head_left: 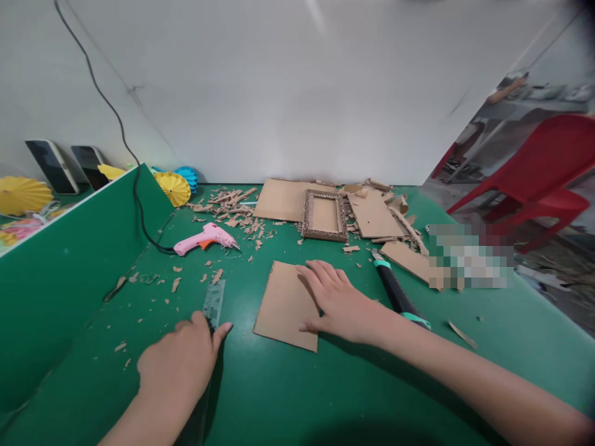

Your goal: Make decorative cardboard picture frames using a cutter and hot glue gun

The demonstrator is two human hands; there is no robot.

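Green desk (279, 399), the working surface: littered toward the back and left, with a green divider (60, 291) along its left side.

Hands: left hand (179, 359) curled around a clear ruler, thumb stretched out alongside. Right hand (339, 306) spread open, fingers and thumb resting on a cardboard panel, not clenched.

Cardboard panel (281, 310): flat on the desk, in front of the wearer between the two hands. Edges look straight; no cut line made out on its visible face. Ruler (214, 301) lies to its left, apart from it.

Cardboard frame (324, 235): farther back, among larger offcuts. Four sides present, corrugated edging on them. Judged built; cannot tell whether its window is backed.

Progress, as judged: much cutting done, frame formed, panel shaped. Outstanding: panel lies loose, apart from the frame; nothing seen glued to it; litter not cleared.

Utility knife (398, 290): black and teal, unheld, near the right forearm. Pink glue gun (204, 238): on its side, unheld, nozzle pointing right.

Smallest: cardboard scraps (227, 201), scattered.

Writing: no brand or label legible. Ruler bears fine markings, too small to read.
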